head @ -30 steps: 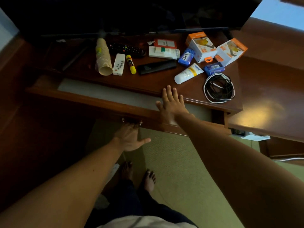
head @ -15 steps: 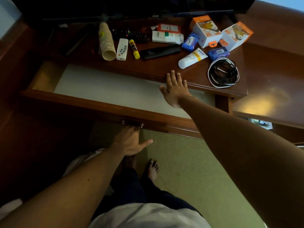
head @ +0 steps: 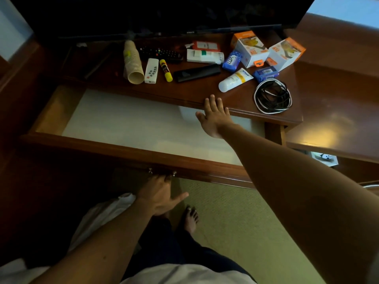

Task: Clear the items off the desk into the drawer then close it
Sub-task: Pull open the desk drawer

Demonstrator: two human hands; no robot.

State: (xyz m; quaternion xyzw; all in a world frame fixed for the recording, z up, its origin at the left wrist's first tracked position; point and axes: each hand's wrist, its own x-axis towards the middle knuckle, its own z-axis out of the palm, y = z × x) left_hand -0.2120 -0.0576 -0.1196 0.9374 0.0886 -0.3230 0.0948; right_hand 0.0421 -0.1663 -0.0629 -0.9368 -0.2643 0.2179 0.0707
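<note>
The wooden drawer stands pulled out below the desk, its pale lined bottom bare. My left hand grips the drawer handle from below, thumb pointing right. My right hand rests flat with straight fingers on the desk's front edge. Lying on the desk are a stack of paper cups, a white remote, a glue stick, a black remote, a white tube and a coiled cable.
Farther back lie a buttoned black remote, a white box, a red card, a Lux soap pack, a blue pack and two orange-white boxes. A dark TV stands behind. My bare feet are on green carpet.
The drawer has slid much farther out toward me, pulled by my left hand on its handle. My right hand has stayed at the desk's front edge.
</note>
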